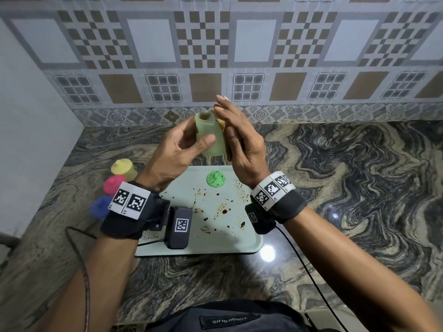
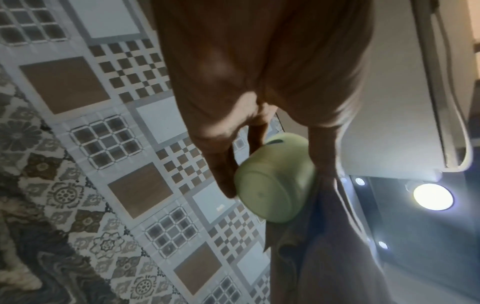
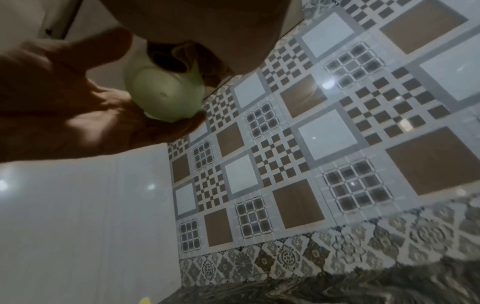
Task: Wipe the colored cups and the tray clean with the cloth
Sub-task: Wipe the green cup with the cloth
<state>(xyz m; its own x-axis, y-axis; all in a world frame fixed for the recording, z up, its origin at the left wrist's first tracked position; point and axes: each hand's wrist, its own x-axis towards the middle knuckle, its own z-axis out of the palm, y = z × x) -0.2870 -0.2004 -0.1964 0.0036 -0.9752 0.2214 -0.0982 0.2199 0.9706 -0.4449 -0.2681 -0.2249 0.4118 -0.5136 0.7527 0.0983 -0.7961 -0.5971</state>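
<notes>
Marble counter (image 1: 335, 188): tray (image 1: 199, 252), three cups (image 1: 112, 184)

**Tabletop** (image 1: 335, 188): polished stone slab with swirling dark grey and beige veining. A bright glare spot (image 1: 267, 252) shows on its surface.

**Tiled wall** (image 1: 239, 44): stands behind the tabletop. The pattern repeats white squares, brown squares, checkerboards and small grids. An ornamental border strip (image 1: 311, 113) runs along its base, where it meets the tabletop.

**White wall** (image 1: 28, 104): plain, on the left, joining the tiled wall at a corner.

**Pouch** (image 1: 227, 317): dark, at the bottom edge of the head view; its label print appears mirrored.

**Ceiling lamp** (image 2: 432, 196): round and lit, seen in the left wrist view, with smaller spotlights (image 2: 359, 181) near it.
</notes>
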